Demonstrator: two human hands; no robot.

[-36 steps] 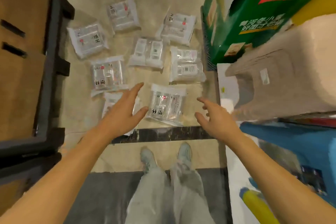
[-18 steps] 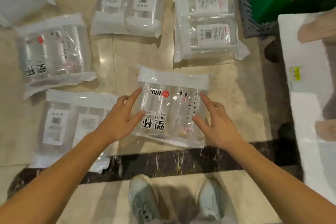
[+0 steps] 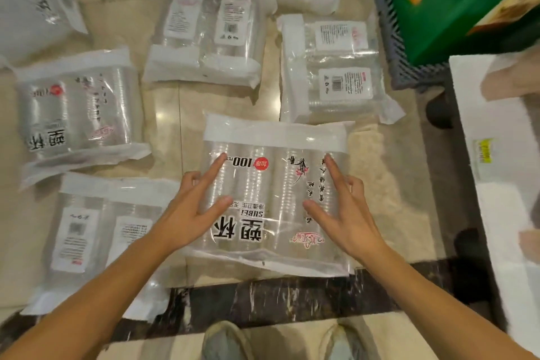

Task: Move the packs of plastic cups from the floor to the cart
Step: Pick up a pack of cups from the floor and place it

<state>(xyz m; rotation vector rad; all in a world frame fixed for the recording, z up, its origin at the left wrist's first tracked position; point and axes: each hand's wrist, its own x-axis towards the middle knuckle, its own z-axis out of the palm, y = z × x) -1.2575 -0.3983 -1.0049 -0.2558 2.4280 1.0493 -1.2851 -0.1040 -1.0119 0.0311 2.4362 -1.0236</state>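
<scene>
A clear pack of plastic cups [image 3: 274, 184] with black lettering and a red "100" mark lies flat on the beige floor, right in front of me. My left hand [image 3: 187, 213] grips its left side, with forefinger and thumb on top and the other fingers curled at the edge. On the opposite side my right hand [image 3: 347, 213] holds it the same way. Several more packs lie around: one to the left [image 3: 79, 114], one at lower left [image 3: 99, 231], one behind [image 3: 207, 38], one at right rear [image 3: 333, 67]. The cart is out of view.
A dark plastic crate [image 3: 391, 38] holding a green carton [image 3: 455, 3] stands at the upper right. A white slab [image 3: 496, 155] runs along the right edge. A dark marble strip [image 3: 292, 295] crosses the floor just ahead of my shoes [image 3: 228, 342].
The camera has dropped much closer to the floor. Both hands went from reaching in the air to closing on the two sides of the nearest pack.
</scene>
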